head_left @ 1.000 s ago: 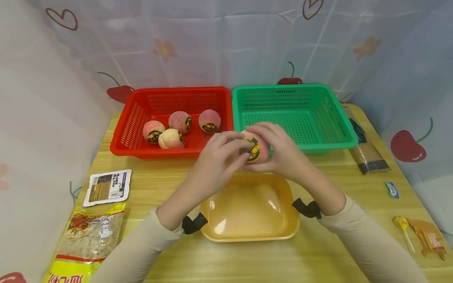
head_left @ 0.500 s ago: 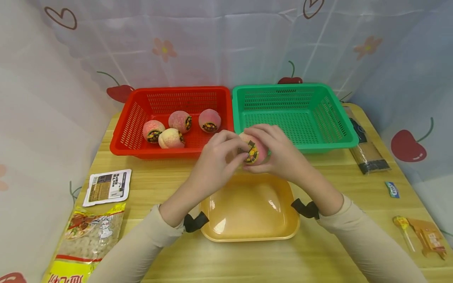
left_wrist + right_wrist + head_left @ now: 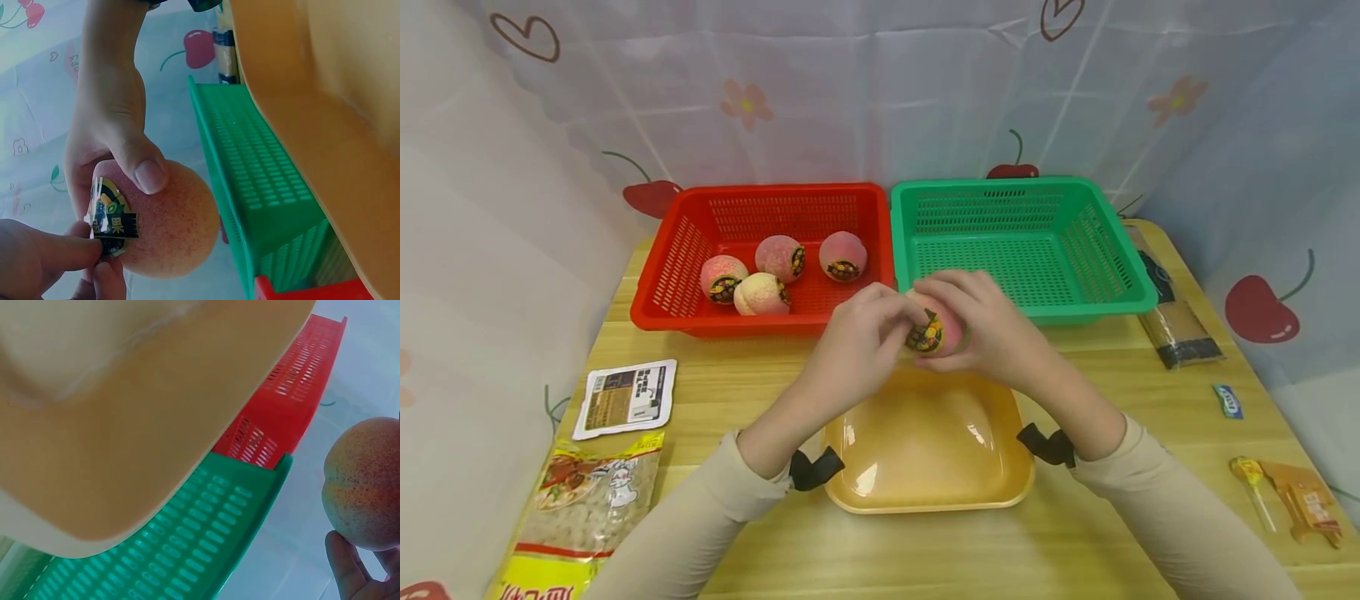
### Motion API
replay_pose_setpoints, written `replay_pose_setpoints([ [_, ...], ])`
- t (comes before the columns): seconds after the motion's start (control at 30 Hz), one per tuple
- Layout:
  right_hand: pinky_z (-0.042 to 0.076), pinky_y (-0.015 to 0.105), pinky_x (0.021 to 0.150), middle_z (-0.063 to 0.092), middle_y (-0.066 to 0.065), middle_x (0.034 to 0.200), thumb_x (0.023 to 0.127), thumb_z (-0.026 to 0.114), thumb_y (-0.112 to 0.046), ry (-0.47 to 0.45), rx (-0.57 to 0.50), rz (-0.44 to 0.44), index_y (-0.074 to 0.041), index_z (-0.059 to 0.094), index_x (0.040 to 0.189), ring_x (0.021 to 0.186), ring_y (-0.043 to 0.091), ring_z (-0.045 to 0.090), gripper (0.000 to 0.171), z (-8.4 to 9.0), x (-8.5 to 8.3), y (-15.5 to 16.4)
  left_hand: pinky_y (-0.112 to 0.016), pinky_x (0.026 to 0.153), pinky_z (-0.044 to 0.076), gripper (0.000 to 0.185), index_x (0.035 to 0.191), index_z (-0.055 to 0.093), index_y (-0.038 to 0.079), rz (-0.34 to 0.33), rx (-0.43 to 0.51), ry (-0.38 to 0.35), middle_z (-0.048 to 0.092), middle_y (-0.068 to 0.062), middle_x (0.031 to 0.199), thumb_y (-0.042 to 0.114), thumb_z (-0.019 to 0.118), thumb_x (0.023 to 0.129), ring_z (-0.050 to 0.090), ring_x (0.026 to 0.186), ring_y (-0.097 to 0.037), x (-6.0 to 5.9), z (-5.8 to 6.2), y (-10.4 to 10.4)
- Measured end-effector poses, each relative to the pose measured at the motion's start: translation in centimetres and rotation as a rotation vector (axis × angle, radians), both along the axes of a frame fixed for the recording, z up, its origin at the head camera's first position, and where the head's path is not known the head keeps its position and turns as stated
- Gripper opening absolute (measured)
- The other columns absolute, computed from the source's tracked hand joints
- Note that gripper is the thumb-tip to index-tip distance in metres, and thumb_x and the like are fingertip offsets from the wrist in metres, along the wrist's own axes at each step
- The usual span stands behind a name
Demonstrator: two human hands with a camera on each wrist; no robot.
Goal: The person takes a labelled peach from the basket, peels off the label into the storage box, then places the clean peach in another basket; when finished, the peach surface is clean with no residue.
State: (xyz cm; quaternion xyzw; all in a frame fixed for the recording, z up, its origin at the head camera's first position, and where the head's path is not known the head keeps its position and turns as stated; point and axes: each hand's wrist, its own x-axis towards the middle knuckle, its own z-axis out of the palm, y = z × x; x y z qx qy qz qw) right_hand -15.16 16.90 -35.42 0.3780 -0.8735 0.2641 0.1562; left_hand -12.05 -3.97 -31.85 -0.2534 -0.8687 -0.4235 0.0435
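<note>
My right hand (image 3: 996, 333) grips a pink-and-yellow peach (image 3: 953, 325) above the back edge of the gold tray (image 3: 928, 505). A black label with fruit pictures (image 3: 111, 219) is on the peach's side. At the label's edge, the thumb and fingers of my left hand (image 3: 859, 343) pinch it. In the left wrist view the right thumb (image 3: 152, 176) presses on the peach beside the label. The right wrist view shows the peach (image 3: 365, 484) with right-hand fingers (image 3: 345, 565) under it; its label is hidden there. Several labelled peaches, one of them pale (image 3: 762, 295), lie in the red basket (image 3: 760, 322).
A green basket (image 3: 1030, 313) stands beside the red one. On the left of the table are a white packet (image 3: 627, 400) and a yellow food bag (image 3: 583, 508). Along the right lie a long packet (image 3: 1180, 329), a small wrapper (image 3: 1228, 401), a lollipop (image 3: 1251, 479) and an orange packet (image 3: 1307, 500).
The held peach has turned slightly and shifted a little left, with its label now lower. My left fingers have shifted on the label. The baskets and tray stay in place.
</note>
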Motion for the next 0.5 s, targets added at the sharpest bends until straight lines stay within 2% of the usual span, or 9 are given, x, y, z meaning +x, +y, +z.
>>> replay_pose_setpoints([
  [0.13,0.043,0.048,0.1,0.059,0.014,0.134,0.064,0.094,-0.035,-0.008,-0.001,0.004,-0.004,0.061,0.131,0.123,0.033,0.052,0.081,-0.12,0.11,0.09,-0.028,0.08,0.054,0.015,0.098,0.075,0.012,-0.009,-0.025,-0.019,0.066,-0.001,0.098,0.007,0.06,0.097,0.06,0.091,-0.014,0.04,0.02,-0.05],
  [0.27,0.042,0.047,0.099,0.059,0.014,0.135,0.065,0.093,-0.036,-0.022,0.004,-0.005,-0.005,0.061,0.132,0.123,0.033,0.052,0.081,-0.09,0.2,0.18,-0.029,0.083,0.054,0.015,0.099,0.074,0.013,-0.025,-0.037,-0.005,0.066,-0.001,0.099,0.008,0.059,0.098,0.06,0.093,-0.013,0.19,-0.02,-0.04],
  [0.37,0.042,0.047,0.099,0.059,0.013,0.136,0.066,0.093,-0.038,-0.032,0.013,-0.014,-0.006,0.06,0.133,0.123,0.032,0.052,0.081,-0.06,0.27,0.25,-0.026,0.081,0.054,0.015,0.1,0.074,0.011,-0.033,-0.04,0.024,0.064,-0.002,0.097,0.008,0.06,0.098,0.059,0.091,-0.013,0.34,-0.15,0.02],
  [0.5,0.043,0.047,0.098,0.059,0.012,0.136,0.066,0.093,-0.037,-0.033,0.019,-0.02,-0.007,0.06,0.133,0.122,0.032,0.052,0.08,-0.13,0.35,0.37,-0.024,0.071,0.053,0.015,0.103,0.074,0.01,-0.04,-0.022,0.046,0.063,-0.003,0.097,0.006,0.061,0.096,0.056,0.084,-0.013,0.53,-0.29,0.01],
])
